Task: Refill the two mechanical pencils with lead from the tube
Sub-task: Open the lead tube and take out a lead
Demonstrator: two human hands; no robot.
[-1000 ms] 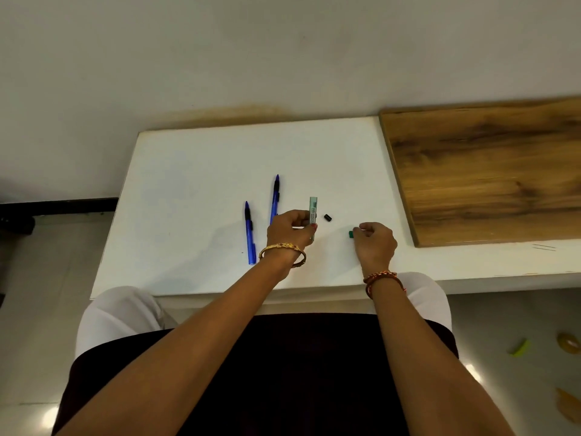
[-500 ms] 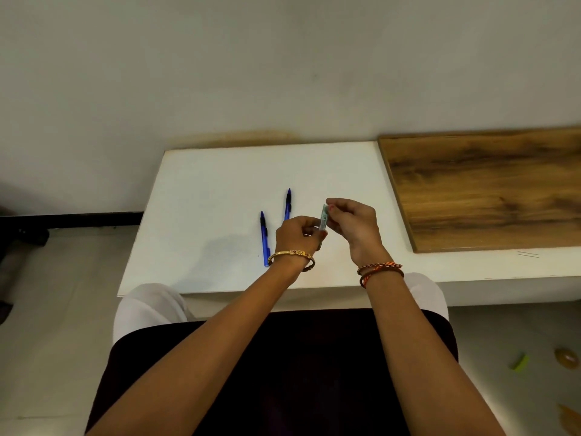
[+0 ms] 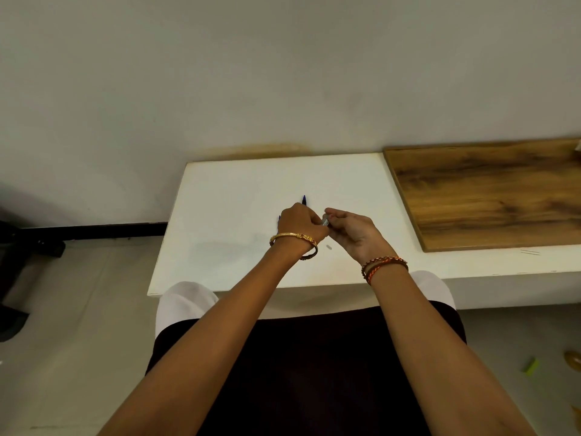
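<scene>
Both hands meet over the white table (image 3: 239, 196) to work the lead tube (image 3: 325, 221).

We pinch the tube between our left hand (image 3: 298, 223) and right hand (image 3: 353, 229), fingers curled on it from both sides, likely so one steadies it while the other draws lead. The two pencils lie just beyond the left hand; only the tip of the far pencil (image 3: 304, 200) and a sliver of the left pencil (image 3: 279, 219) show.

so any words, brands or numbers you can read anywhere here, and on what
None can be read.
Lead tube: only a sliver shows between the left hand and right hand; any print is too small and blurred.
Pencils: mostly hidden behind the left hand, no marking legible.
White table and wooden board: no text seen.
</scene>
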